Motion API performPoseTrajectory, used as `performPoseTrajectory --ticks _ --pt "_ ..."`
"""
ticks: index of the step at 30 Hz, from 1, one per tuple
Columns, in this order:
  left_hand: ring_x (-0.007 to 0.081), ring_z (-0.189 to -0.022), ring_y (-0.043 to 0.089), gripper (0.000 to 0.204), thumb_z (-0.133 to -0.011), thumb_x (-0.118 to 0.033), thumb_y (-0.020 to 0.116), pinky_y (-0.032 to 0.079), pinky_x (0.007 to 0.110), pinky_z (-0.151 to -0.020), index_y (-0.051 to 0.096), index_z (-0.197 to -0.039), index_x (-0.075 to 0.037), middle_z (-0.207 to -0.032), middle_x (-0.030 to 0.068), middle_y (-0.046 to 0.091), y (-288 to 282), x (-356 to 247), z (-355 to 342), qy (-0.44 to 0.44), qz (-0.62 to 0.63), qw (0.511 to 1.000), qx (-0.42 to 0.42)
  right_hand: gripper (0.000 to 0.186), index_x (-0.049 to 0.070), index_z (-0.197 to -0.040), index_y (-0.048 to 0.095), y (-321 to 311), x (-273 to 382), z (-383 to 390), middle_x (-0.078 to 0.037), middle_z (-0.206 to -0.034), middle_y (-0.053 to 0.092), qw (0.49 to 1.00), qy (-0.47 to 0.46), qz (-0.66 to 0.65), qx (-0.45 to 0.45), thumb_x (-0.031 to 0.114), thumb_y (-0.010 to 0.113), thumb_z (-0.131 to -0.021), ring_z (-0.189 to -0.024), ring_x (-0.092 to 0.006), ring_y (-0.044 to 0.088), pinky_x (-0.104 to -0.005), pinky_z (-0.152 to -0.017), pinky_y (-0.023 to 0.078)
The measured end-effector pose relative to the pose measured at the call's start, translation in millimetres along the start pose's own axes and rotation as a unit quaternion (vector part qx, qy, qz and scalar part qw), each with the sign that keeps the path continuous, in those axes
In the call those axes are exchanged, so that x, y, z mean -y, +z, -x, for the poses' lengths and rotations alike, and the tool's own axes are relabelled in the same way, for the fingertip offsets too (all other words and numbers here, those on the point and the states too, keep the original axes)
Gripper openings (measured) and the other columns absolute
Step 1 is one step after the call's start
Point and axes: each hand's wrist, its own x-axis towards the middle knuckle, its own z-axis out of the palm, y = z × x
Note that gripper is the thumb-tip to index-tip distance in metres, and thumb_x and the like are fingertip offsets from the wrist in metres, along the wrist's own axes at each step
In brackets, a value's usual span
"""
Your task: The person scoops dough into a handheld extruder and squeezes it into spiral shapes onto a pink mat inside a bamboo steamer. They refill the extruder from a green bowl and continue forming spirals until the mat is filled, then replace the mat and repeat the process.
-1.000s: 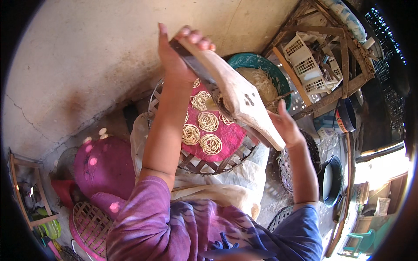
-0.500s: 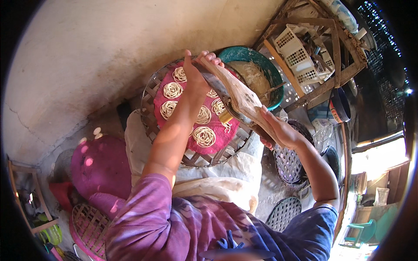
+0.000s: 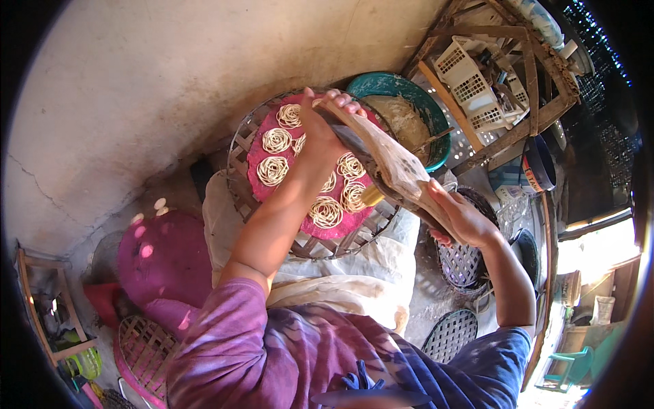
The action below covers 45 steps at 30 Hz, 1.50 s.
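Both of my hands grip a long, worn wooden press [image 3: 392, 160] held slantwise over a round woven tray [image 3: 320, 249]. My left hand [image 3: 323, 133] is closed round its far left end, fingers over the top. Round the near right end is my right hand [image 3: 469, 217], also closed. A brass-coloured cylinder [image 3: 372, 196] sticks out beneath the press. Beside it, on the pink cloth [image 3: 258, 157] covering the tray, lies a loose coil of pale dough strands [image 3: 353, 196]. Several other noodle coils [image 3: 325, 212] lie around the cloth; my left forearm and the press hide some.
Behind the press stands a green basin [image 3: 441, 136] holding pale dough and a stick. White plastic baskets [image 3: 470, 88] rest in a wooden frame at the far right. Woven baskets [image 3: 449, 334] lie on the floor at right. Pink round mats [image 3: 160, 255] lie at left, near the wall.
The press and its brass cylinder have moved right and slightly nearer to me. More strands now form the coil beside the cylinder. Both hands keep their grip; the whole view has shifted slightly.
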Motion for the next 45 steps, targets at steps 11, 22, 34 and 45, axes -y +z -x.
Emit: performPoseTrajectory --ticks 11,22,34,45 --pt "0.0117 -0.06 0.053 0.037 -0.097 -0.041 0.042 0.045 0.033 -0.066 0.052 -0.071 -0.019 -0.064 -0.0078 0.052 -19.3 9.3 -16.2 0.068 0.035 0.99 0.118 0.085 0.001 -0.125 0.049 7.1 -50.1 -54.2 -0.017 -0.071 0.062 0.889 -0.105 -0.418 0.153 0.074 0.023 -0.089 -0.046 -0.019 0.057 -0.0328 -0.042 0.052" --pt "0.0169 -0.057 0.052 0.05 -0.095 -0.055 0.033 0.044 0.038 -0.067 0.053 -0.067 -0.018 -0.06 -0.0044 0.051 -33.8 -34.6 -11.2 0.139 0.061 0.983 0.099 0.054 0.006 -0.127 0.048 37.5 -51.5 -113.8 -0.008 -0.064 0.055 0.905 -0.113 -0.34 0.229 0.049 0.033 -0.098 -0.042 -0.014 0.048 -0.0266 -0.041 0.044" --pt "0.0139 -0.055 0.048 0.05 -0.091 -0.063 0.032 0.039 0.036 -0.066 0.049 -0.067 -0.023 -0.06 -0.0064 0.053 160.9 -165.7 174.6 0.299 -0.513 0.754 0.281 0.015 0.011 -0.095 0.069 81.3 -18.5 -120.6 -0.008 -0.099 0.056 0.831 -0.375 0.34 -0.231 0.016 0.063 -0.083 -0.088 -0.0275 0.061 -0.0423 -0.075 0.051" --pt "0.0236 -0.055 0.048 0.07 -0.095 -0.063 0.018 0.042 0.04 -0.061 0.048 -0.069 -0.005 -0.06 0.0119 0.049 144.6 -175.0 275.4 0.383 -0.661 0.644 0.02 0.013 0.01 -0.09 0.07 79.5 6.7 -131.8 -0.008 -0.098 0.058 0.793 -0.416 0.367 -0.252 0.016 0.066 -0.08 -0.098 -0.0267 0.056 -0.0397 -0.086 0.043"
